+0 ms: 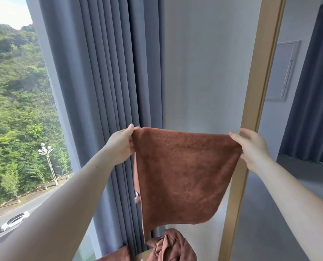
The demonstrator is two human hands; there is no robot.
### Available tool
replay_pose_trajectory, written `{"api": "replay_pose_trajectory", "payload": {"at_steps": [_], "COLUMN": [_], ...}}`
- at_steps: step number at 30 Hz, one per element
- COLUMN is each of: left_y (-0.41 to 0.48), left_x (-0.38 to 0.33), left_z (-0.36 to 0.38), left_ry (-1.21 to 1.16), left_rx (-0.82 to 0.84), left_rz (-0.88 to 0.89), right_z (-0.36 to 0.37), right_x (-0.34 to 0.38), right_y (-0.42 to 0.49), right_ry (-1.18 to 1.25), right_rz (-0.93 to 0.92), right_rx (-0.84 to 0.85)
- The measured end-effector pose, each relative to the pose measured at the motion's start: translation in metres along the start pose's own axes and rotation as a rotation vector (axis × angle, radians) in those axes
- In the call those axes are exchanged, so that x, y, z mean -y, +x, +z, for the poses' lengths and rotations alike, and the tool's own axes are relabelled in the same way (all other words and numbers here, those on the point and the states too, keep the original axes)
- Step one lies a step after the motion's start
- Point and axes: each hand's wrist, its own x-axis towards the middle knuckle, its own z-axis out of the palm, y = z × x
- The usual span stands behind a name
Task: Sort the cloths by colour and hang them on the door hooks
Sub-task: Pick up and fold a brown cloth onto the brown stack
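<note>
left hand [122,146] | right hand [253,149] | both pinch brown cloth [185,176] top corners

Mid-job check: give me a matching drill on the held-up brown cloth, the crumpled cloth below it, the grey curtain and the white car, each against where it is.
Things:
1. spread brown cloth
2. crumpled brown cloth
3. grey curtain
4. white car

Places:
A. outside, on the road
B. pinched at its top corners by the left hand and the right hand
C. hanging in folds behind the left hand
D. bunched low, under the hanging one

Pairs: 1-B, 2-D, 3-C, 4-A
</note>
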Motion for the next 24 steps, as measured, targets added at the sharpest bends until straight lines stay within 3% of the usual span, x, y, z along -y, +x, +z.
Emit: {"api": "replay_pose_trajectory", "payload": {"at_steps": [3,6,9,11,15,24], "left_y": [-0.002,-0.002,-0.002,-0.001,0.001,-0.007], "left_x": [-0.006,-0.01,-0.011,-0.01,-0.006,-0.021], "left_z": [-0.008,-0.013,-0.018,-0.023,-0.034,-0.035], "left_ry": [0.104,0.217,0.5,0.623,0.572,0.57], "left_rx": [0.11,0.062,-0.01,-0.051,-0.121,-0.099], "left_rz": [0.062,0.077,0.135,0.14,0.12,0.151], "right_z": [-0.004,-0.013,-0.017,-0.015,-0.011,-0.013], "right_x": [0.008,0.013,0.015,0.017,0.021,0.024], "right_y": [-0.002,0.001,0.0,-0.001,-0.001,0.008], "right_ry": [-0.01,0.003,-0.054,-0.152,-0.258,-0.267], "right_rz": [0.006,0.029,0.046,0.008,-0.063,-0.093], "right_rx": [0.083,0.239,0.415,0.415,0.358,0.335]}}
